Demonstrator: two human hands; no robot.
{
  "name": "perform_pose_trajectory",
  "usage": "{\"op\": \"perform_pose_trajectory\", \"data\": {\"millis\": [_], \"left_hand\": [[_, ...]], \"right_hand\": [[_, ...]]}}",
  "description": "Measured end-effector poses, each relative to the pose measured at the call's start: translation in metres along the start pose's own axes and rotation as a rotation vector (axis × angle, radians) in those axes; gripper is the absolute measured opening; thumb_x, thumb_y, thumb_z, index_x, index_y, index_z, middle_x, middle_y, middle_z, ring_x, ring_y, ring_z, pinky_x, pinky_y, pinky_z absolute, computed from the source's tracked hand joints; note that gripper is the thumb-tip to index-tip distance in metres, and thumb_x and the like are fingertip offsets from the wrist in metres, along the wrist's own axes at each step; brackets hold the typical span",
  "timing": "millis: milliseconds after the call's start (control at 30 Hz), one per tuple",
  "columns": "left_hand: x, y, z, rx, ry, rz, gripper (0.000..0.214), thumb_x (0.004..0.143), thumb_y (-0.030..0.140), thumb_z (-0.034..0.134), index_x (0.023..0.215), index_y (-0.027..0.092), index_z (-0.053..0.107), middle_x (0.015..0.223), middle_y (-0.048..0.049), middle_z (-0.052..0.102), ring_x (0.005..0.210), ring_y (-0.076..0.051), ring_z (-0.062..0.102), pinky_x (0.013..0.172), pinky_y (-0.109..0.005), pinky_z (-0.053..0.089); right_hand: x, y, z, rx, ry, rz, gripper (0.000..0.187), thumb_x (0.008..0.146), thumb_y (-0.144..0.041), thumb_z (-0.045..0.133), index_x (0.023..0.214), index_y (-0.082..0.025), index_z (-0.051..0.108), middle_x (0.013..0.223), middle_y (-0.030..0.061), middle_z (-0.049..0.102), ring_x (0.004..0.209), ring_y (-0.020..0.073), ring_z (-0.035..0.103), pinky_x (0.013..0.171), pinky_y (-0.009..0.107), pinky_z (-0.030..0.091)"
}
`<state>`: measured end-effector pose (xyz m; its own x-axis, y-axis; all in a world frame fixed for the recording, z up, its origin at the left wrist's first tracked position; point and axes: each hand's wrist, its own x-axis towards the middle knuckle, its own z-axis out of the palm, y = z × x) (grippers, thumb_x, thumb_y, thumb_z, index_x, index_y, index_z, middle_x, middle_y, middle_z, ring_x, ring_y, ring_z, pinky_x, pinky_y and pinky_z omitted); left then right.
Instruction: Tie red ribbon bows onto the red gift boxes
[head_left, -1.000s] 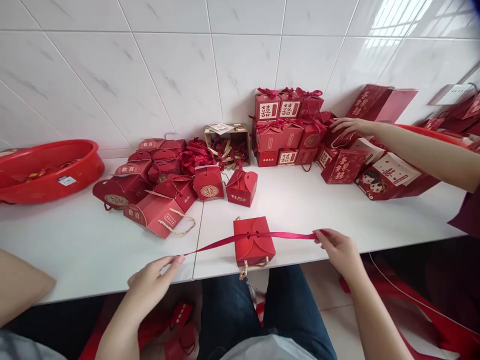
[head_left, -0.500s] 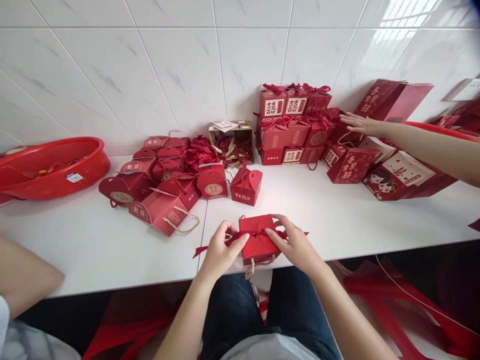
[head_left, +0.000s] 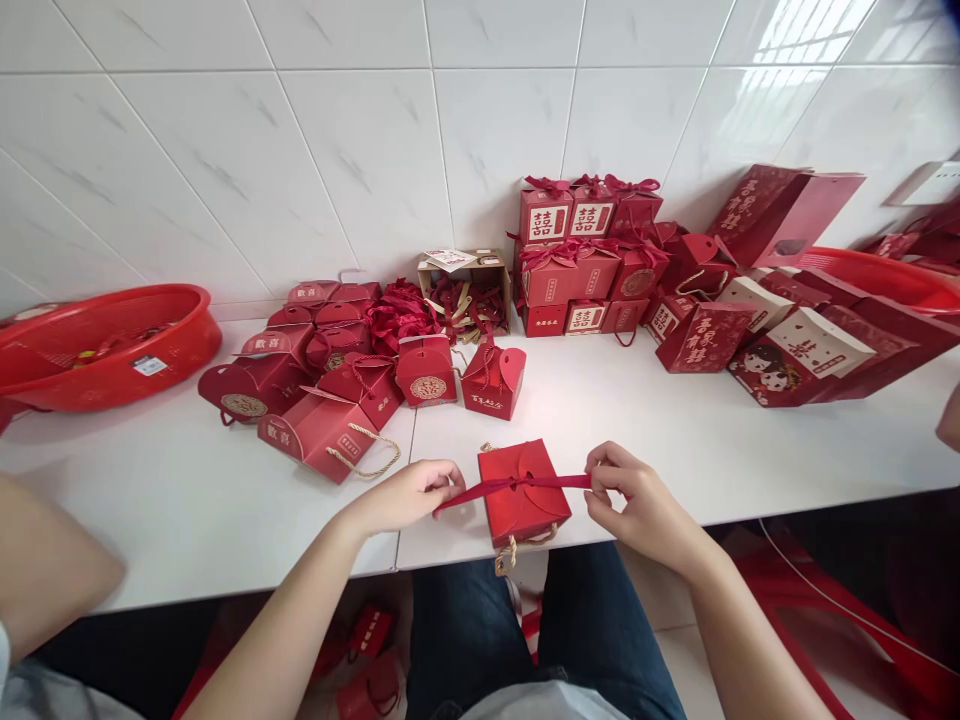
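Red box (head_left: 529, 518) on white table (head_left: 615, 425), at the front edge, rope handle (head_left: 512, 553) hanging off its near side. Ribbon (head_left: 553, 482) runs across its top; whether knotted or just crossed at the middle, hard to tell. Left hand (head_left: 414, 492) left of box, fingertips pinched on one ribbon length. Right hand (head_left: 636, 500) right of box, fingers curled, thumb and fingertips closed on the other. Stacked boxes (head_left: 570, 283) behind box, to the right; red basin (head_left: 97, 375) well left of it.

Tiled wall (head_left: 360, 130), window reflection (head_left: 787, 60); white table (head_left: 585, 400)
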<state>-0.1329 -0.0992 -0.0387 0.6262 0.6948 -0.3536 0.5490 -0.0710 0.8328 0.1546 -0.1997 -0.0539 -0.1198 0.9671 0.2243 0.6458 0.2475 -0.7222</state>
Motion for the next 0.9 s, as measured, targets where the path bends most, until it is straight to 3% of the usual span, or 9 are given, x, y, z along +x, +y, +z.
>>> {"op": "perform_pose_trajectory", "data": {"millis": [100, 200, 267, 367, 500, 667, 900], "left_hand": [[0.001, 0.012, -0.010, -0.070, -0.309, 0.051, 0.016, 0.078, 0.029, 0.058, 0.082, 0.022, 0.072, 0.064, -0.0006, 0.061, 0.056, -0.014, 0.053, 0.057, -0.025, 0.044], [-0.002, 0.024, -0.008, -0.143, -0.326, 0.137, 0.022, 0.080, 0.033, 0.060, 0.091, 0.022, 0.076, 0.067, -0.0041, 0.065, 0.054, -0.013, 0.052, 0.052, -0.023, 0.044], [-0.006, 0.030, -0.001, -0.183, -0.280, 0.166, 0.027, 0.084, 0.036, 0.057, 0.097, 0.022, 0.076, 0.058, -0.0025, 0.062, 0.050, -0.012, 0.049, 0.051, -0.023, 0.044], [-0.011, 0.038, 0.018, -0.249, -0.105, 0.187, 0.026, 0.086, 0.034, 0.056, 0.099, 0.023, 0.076, 0.058, -0.0022, 0.063, 0.053, -0.013, 0.053, 0.056, -0.024, 0.047], [-0.010, 0.044, 0.048, -0.284, 0.193, 0.255, 0.024, 0.086, 0.026, 0.056, 0.099, 0.022, 0.076, 0.087, -0.0070, 0.070, 0.083, -0.018, 0.063, 0.075, -0.027, 0.051], [-0.003, 0.041, 0.073, 0.009, 0.489, 0.348, 0.028, 0.088, 0.019, 0.051, 0.106, 0.023, 0.072, 0.095, -0.0064, 0.061, 0.077, -0.015, 0.063, 0.069, -0.027, 0.052], [0.008, 0.027, 0.089, 0.209, 0.674, 0.576, 0.030, 0.085, 0.007, 0.050, 0.101, 0.022, 0.070, 0.111, -0.0073, 0.053, 0.074, -0.012, 0.058, 0.068, -0.029, 0.056]], "right_hand": [[0.003, -0.001, 0.013, -0.079, 0.272, 0.011, 0.027, 0.081, -0.023, 0.056, 0.055, -0.020, 0.056, 0.083, 0.0065, 0.054, 0.058, 0.0136, 0.048, 0.050, 0.030, 0.042], [0.007, -0.005, 0.026, -0.043, 0.529, 0.025, 0.027, 0.081, -0.029, 0.062, 0.055, -0.020, 0.064, 0.079, 0.0068, 0.056, 0.055, 0.0133, 0.047, 0.049, 0.030, 0.042], [0.007, -0.010, 0.030, 0.031, 0.538, 0.030, 0.028, 0.081, -0.029, 0.064, 0.055, -0.020, 0.065, 0.079, 0.0067, 0.059, 0.055, 0.0128, 0.048, 0.050, 0.030, 0.041], [0.004, -0.019, 0.031, 0.150, 0.495, 0.042, 0.028, 0.081, -0.028, 0.065, 0.054, -0.020, 0.065, 0.079, 0.0063, 0.060, 0.054, 0.0122, 0.047, 0.048, 0.029, 0.039], [0.001, -0.031, 0.033, 0.264, 0.454, 0.058, 0.025, 0.079, -0.028, 0.066, 0.055, -0.021, 0.069, 0.078, 0.0057, 0.060, 0.056, 0.0128, 0.049, 0.047, 0.028, 0.039], [0.003, -0.047, 0.035, 0.321, 0.306, 0.129, 0.019, 0.080, -0.028, 0.065, 0.064, -0.021, 0.074, 0.083, 0.0063, 0.062, 0.058, 0.0133, 0.053, 0.051, 0.028, 0.042], [0.011, -0.056, 0.041, 0.339, 0.198, 0.268, 0.018, 0.077, -0.024, 0.063, 0.061, -0.020, 0.071, 0.083, 0.0048, 0.063, 0.066, 0.0147, 0.058, 0.063, 0.028, 0.047]]}}
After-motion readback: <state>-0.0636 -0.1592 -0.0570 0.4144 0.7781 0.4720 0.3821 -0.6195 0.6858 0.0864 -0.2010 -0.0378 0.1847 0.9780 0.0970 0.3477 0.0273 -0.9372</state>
